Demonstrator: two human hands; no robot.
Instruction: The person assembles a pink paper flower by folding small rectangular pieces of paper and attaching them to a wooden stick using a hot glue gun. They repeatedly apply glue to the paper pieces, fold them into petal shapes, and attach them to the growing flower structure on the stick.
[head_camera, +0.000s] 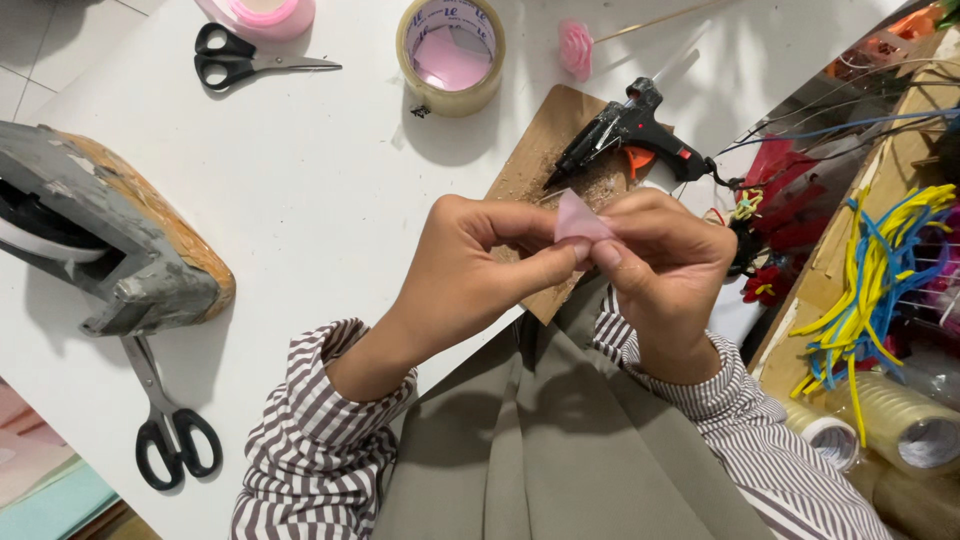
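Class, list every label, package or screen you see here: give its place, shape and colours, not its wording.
Tape roll: top centre of the white table, a beige ring with a round white and pink printed label inside its core.
No packages, signs or screens show.
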